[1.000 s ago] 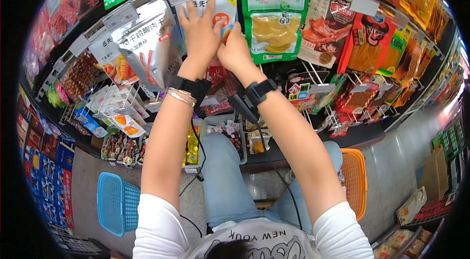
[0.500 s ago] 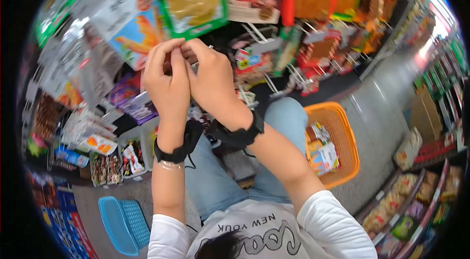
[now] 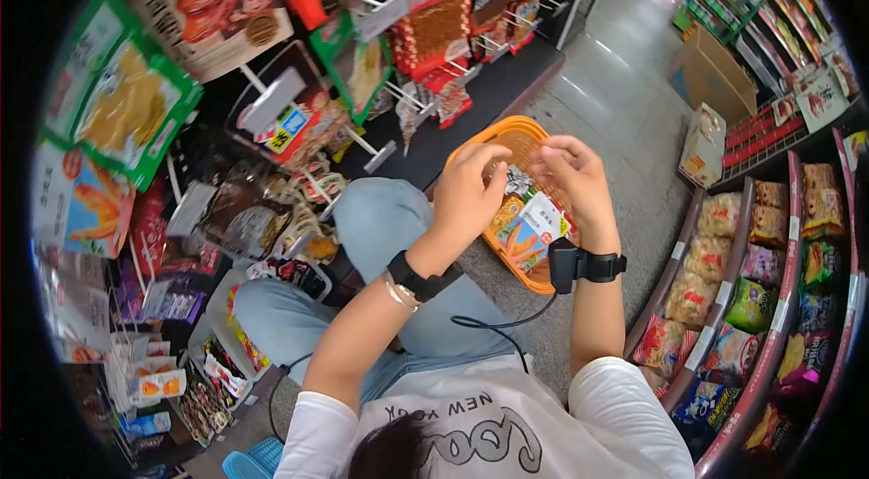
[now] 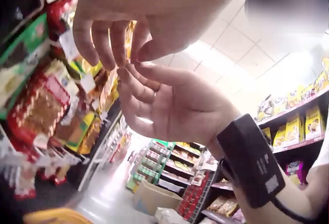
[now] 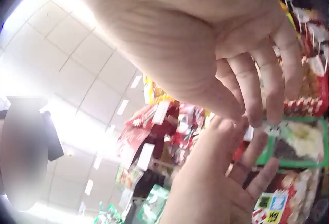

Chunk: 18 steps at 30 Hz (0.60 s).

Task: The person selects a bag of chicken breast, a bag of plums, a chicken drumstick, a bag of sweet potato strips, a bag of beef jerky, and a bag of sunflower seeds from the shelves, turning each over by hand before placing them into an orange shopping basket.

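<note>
Both hands are held over an orange basket (image 3: pixel 520 137) on the floor. My left hand (image 3: pixel 471 194) is above the basket's left side, its fingers loosely bent around nothing. Opposite it, my right hand (image 3: pixel 577 185) has its fingers spread and slightly curved, also holding nothing. The wrist views show the fingertips of the left hand (image 4: pixel 154 23) and right hand (image 4: pixel 172 103) close together, with no thing between them. Inside the basket lies a white, blue and orange snack packet (image 3: pixel 536 234); other packets are partly hidden beneath the hands.
Hanging snack packets, such as a green-edged packet (image 3: pixel 127 108), fill the rack on the left, with white hooks (image 3: pixel 371 148) jutting out. Shelves of bagged snacks (image 3: pixel 711 257) curve along the right. A cardboard box (image 3: pixel 715 71) stands farther down the aisle. A blue basket (image 3: pixel 255 461) sits at lower left.
Both hands have left the hanging packets at the rack and come over the orange basket. They were together half a second ago and are now apart in the head view, which has turned right.
</note>
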Each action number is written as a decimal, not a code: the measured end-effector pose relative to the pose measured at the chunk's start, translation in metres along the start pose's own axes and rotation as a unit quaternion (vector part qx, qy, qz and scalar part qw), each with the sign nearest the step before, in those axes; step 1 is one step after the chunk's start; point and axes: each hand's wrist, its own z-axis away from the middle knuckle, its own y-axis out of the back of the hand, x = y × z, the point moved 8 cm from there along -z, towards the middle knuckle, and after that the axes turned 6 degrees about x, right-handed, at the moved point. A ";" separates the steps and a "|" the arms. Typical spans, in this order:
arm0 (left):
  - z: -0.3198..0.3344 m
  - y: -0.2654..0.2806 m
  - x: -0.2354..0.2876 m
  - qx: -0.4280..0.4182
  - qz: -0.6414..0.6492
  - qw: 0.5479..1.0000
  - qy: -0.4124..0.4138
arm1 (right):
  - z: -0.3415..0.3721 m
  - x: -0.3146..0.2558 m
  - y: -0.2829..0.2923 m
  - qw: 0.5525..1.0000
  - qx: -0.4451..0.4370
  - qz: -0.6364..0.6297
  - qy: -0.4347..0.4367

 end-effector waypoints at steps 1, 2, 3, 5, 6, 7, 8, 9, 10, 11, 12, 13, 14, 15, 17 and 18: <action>0.002 -0.022 -0.019 -0.025 0.001 0.999 0.023 | -0.005 0.016 0.025 0.999 0.039 -0.008 -0.035; 0.006 -0.045 -0.042 -0.054 0.026 0.994 0.091 | -0.013 0.041 0.050 0.994 0.068 -0.021 -0.077; 0.012 -0.063 -0.063 -0.060 0.021 0.993 0.098 | -0.021 0.074 0.074 0.987 0.096 -0.035 -0.121; 0.025 -0.099 -0.109 -0.069 0.008 0.992 0.109 | -0.035 0.149 0.114 0.966 0.143 -0.068 -0.202; 0.034 -0.115 -0.136 -0.075 0.003 0.987 0.139 | -0.038 0.192 0.131 0.953 0.163 -0.087 -0.241; 0.045 -0.129 -0.161 -0.081 -0.004 0.982 0.169 | -0.038 0.236 0.146 0.937 0.182 -0.105 -0.279; 0.053 -0.137 -0.177 -0.087 -0.012 0.976 0.199 | -0.032 0.282 0.157 0.910 0.206 -0.147 -0.328; 0.060 -0.140 -0.188 -0.099 -0.001 0.965 0.241 | -0.022 0.324 0.166 0.879 0.228 -0.188 -0.375; 0.067 -0.142 -0.198 -0.110 0.009 0.953 0.283 | -0.013 0.356 0.176 0.864 0.247 -0.185 -0.397; 0.073 -0.143 -0.210 -0.121 0.018 0.938 0.325 | -0.002 0.389 0.186 0.849 0.265 -0.182 -0.418; 0.081 -0.145 -0.226 -0.116 0.047 0.924 0.362 | -0.001 0.447 0.207 0.861 0.252 -0.135 -0.420; 0.090 -0.149 -0.248 -0.110 0.074 0.908 0.398 | 0.002 0.489 0.222 0.871 0.237 -0.088 -0.420; 0.096 -0.154 -0.264 -0.103 0.101 0.889 0.434 | 0.010 0.494 0.225 0.874 0.228 -0.051 -0.427; 0.093 -0.154 -0.264 -0.095 0.115 0.876 0.458 | 0.021 0.480 0.213 0.846 0.283 -0.048 -0.450; 0.083 -0.151 -0.248 -0.082 0.141 0.849 0.502 | 0.023 0.504 0.215 0.822 0.299 -0.047 -0.482; 0.079 -0.155 -0.244 -0.089 0.146 0.852 0.495 | 0.027 0.520 0.218 0.810 0.308 -0.046 -0.498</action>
